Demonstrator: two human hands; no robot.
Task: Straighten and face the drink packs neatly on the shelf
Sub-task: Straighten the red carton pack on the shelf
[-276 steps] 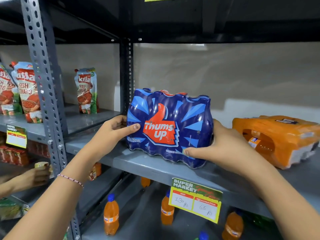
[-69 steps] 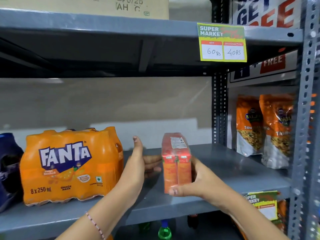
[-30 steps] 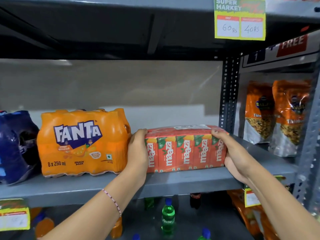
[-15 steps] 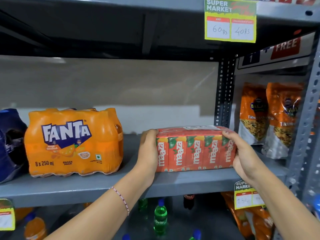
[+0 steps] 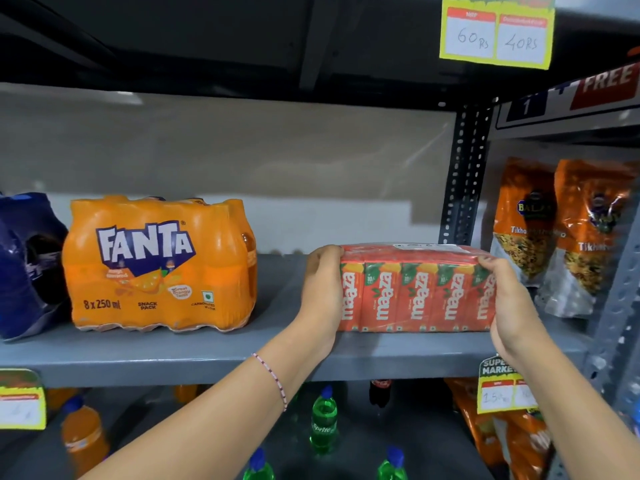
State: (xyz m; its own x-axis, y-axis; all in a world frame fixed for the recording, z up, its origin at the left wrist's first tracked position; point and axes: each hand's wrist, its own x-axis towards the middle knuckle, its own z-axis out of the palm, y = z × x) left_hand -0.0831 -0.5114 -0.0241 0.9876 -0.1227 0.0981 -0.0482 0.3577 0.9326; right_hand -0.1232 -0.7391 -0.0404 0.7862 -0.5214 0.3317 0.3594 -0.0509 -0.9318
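A red shrink-wrapped Maaza carton pack (image 5: 415,292) stands on the grey shelf (image 5: 207,358) at the right, its labels facing me. My left hand (image 5: 320,289) grips its left end and my right hand (image 5: 509,299) grips its right end. An orange Fanta bottle pack (image 5: 156,265) stands upright to the left, logo forward, a hand's width of bare shelf apart from the Maaza pack. A dark blue bottle pack (image 5: 24,265) sits at the far left, partly cut off by the frame edge.
A perforated upright post (image 5: 464,174) stands just behind the Maaza pack's right end. Orange snack pouches (image 5: 561,230) fill the neighbouring bay. Green and orange bottles (image 5: 323,420) stand on the shelf below. Price tags (image 5: 495,29) hang from the shelf edges.
The Maaza pack, held end-on 2.3 s ago, now faces front and has slid right along the shelf, away from the Fanta pack. Both hands stay on its ends.
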